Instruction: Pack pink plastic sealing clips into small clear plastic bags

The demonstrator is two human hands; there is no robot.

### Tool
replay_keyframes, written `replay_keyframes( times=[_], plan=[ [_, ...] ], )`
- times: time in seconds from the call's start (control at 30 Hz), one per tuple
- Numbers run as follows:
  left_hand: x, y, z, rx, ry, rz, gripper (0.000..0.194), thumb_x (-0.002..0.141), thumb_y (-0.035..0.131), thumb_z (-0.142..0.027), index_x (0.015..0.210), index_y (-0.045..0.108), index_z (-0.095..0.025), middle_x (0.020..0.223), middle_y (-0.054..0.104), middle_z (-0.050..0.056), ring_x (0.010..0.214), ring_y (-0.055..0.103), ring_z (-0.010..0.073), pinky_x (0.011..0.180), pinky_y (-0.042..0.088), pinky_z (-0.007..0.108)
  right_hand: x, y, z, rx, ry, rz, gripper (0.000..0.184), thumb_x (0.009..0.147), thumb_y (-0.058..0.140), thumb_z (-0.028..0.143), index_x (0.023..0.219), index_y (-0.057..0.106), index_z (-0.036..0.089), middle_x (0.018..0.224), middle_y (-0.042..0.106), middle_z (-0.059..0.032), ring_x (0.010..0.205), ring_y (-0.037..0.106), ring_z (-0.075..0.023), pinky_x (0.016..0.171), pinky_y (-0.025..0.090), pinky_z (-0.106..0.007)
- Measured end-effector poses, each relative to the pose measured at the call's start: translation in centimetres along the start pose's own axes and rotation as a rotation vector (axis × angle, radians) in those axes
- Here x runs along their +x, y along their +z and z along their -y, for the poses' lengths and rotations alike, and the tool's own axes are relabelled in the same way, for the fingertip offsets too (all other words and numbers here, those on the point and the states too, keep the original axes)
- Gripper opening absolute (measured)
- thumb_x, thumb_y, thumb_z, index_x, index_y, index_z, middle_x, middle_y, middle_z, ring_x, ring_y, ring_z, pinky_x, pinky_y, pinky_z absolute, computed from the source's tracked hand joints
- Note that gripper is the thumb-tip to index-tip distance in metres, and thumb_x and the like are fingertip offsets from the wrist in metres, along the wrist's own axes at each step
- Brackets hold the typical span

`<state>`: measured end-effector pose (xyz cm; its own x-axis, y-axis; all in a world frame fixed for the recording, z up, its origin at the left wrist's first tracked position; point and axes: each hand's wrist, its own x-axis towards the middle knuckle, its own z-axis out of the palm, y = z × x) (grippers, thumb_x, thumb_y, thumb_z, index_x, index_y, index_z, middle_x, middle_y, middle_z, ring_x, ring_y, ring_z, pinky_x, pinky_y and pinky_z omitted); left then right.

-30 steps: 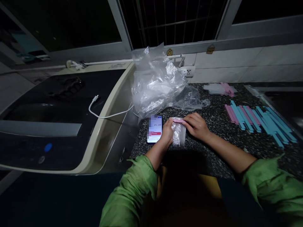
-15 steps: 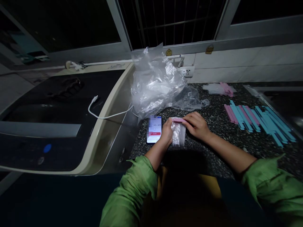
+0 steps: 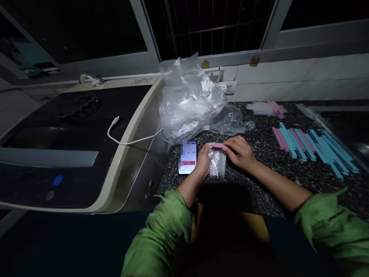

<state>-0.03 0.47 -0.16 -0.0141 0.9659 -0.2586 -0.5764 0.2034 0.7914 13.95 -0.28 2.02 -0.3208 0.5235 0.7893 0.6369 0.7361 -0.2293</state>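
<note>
In the middle of the head view, my left hand (image 3: 204, 159) is closed on the left edge of a small clear plastic bag (image 3: 217, 163). A flat pink strip (image 3: 218, 146) lies across the bag's top edge. The fingers of my right hand (image 3: 239, 152) pinch the strip's right end. Near my left wrist lies a lit phone (image 3: 187, 168), its lower right corner beside the wrist. Off to the right, several blue strips (image 3: 328, 154) and pink strips (image 3: 280, 139) of the same kind lie side by side on the dark speckled counter (image 3: 253, 192).
A crumpled heap of clear plastic bags (image 3: 190, 102) stands behind my hands. At the left is a washing machine (image 3: 115, 188) with a white cable (image 3: 127, 144) on its lid. More pink strips (image 3: 275, 109) rest on clear bags (image 3: 258, 108) near the wall socket (image 3: 230, 87).
</note>
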Motion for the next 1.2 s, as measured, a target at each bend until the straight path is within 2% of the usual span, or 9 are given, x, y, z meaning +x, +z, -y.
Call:
replay_keyframes(
  times=[0.2,0.67,0.83,1.2],
  plan=[
    [-0.18,0.15,-0.08,0.005,0.005,-0.002,0.028,0.073,0.064,-0.041,0.07,0.06,-0.013,0.06,0.059,-0.001,0.058,0.054,0.013,0.064,0.041,0.026,0.07,-0.01,-0.05,0.027,-0.017,-0.04,0.01,0.083,0.056,0.02,0.089,0.064,0.02,0.078,0.065,-0.0063,0.074,0.057,-0.0183,0.066,0.047,-0.035],
    [-0.05,0.1,0.08,0.043,0.01,-0.005,0.031,0.072,0.065,-0.043,0.072,0.063,-0.012,0.063,0.062,0.001,0.066,0.058,0.0164,0.07,0.042,0.029,0.18,-0.31,0.12,0.061,0.019,-0.069,0.009,0.082,0.056,0.021,0.088,0.064,0.02,0.077,0.065,-0.0058,0.074,0.059,-0.0182,0.068,0.048,-0.036],
    [-0.02,0.17,0.03,0.063,-0.003,-0.012,0.03,0.073,0.063,-0.042,0.071,0.061,-0.012,0.057,0.059,0.0,0.06,0.055,0.0153,0.066,0.041,0.028,0.23,-0.42,0.21,0.074,0.061,-0.068,0.01,0.082,0.056,0.022,0.088,0.064,0.021,0.078,0.065,-0.0056,0.075,0.059,-0.0186,0.067,0.047,-0.036],
    [0.0,0.07,0.13,0.087,0.008,-0.013,0.026,0.076,0.061,-0.037,0.069,0.061,-0.012,0.057,0.058,0.0,0.055,0.051,0.012,0.062,0.039,0.025,0.39,-0.7,0.51,0.078,0.044,-0.114,0.009,0.081,0.058,0.02,0.088,0.063,0.021,0.077,0.064,-0.0047,0.073,0.058,-0.0177,0.066,0.047,-0.035]
  ],
)
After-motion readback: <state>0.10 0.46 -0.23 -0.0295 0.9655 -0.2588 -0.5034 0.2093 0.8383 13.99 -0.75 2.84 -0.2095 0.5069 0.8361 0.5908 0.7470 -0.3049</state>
